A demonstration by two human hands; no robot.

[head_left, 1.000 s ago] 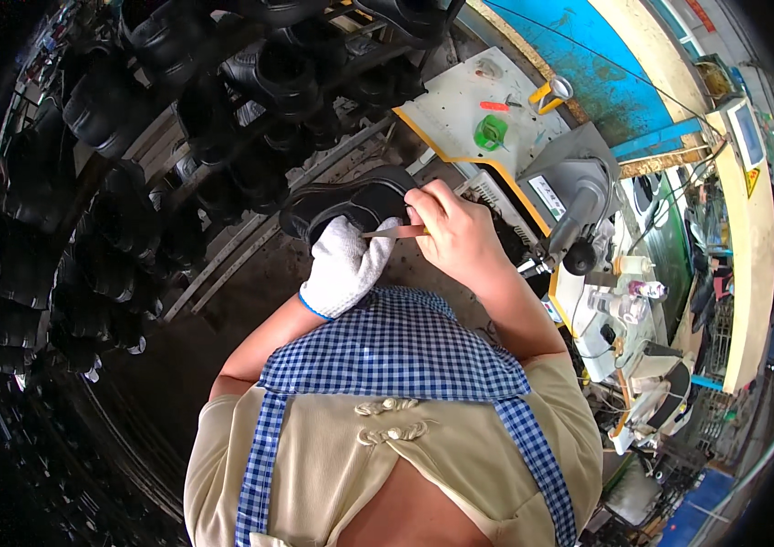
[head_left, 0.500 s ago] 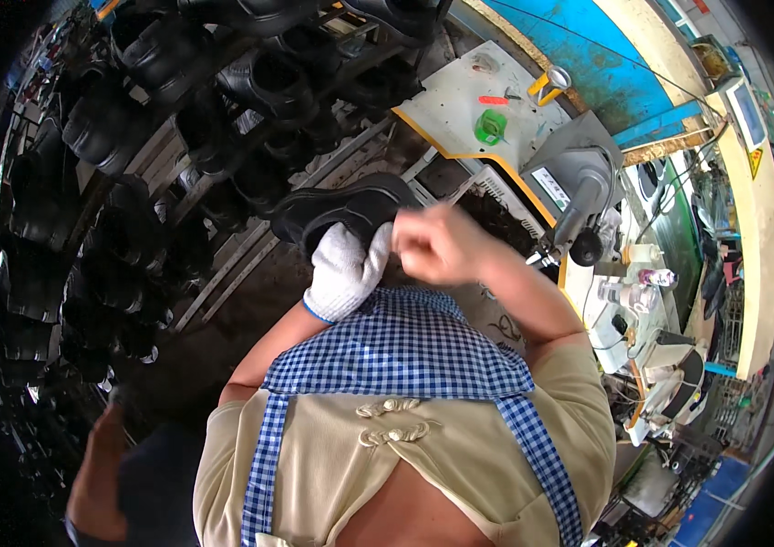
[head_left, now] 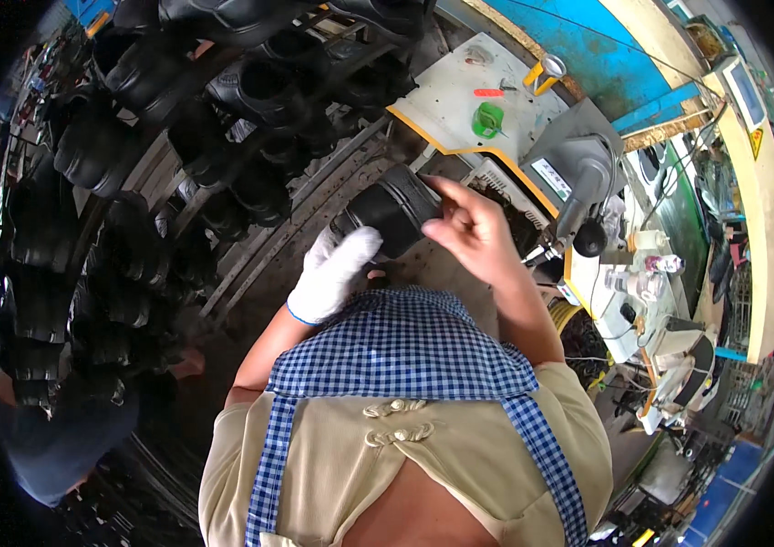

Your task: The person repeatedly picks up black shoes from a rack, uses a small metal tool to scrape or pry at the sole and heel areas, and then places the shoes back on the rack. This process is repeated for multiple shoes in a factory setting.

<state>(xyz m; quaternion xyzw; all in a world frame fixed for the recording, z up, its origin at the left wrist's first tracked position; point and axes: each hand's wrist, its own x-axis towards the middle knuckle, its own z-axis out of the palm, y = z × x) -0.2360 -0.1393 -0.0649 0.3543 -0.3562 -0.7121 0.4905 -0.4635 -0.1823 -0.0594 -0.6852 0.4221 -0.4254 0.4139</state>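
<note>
A black shoe [head_left: 389, 211] is held up in front of my chest, over the blue checked apron. My left hand [head_left: 330, 275], in a white knitted glove, has its thumb pressed on the near side of the shoe; its other fingers are hidden behind it. My bare right hand [head_left: 474, 230] grips the shoe's right end, fingers at the far edge and thumb at the near side.
Racks full of black shoes [head_left: 264, 91] fill the left. At the far right stand a white worktable [head_left: 446, 91] with a green container [head_left: 487, 119] and a yellow can [head_left: 546, 73], plus a grey machine [head_left: 578, 169]. Another person [head_left: 68, 433] is at the lower left.
The shoe has been turned, so a different side faces me. My right hand has gone from a blurred, curled shape beside the shoe to gripping its end. The other person has shifted.
</note>
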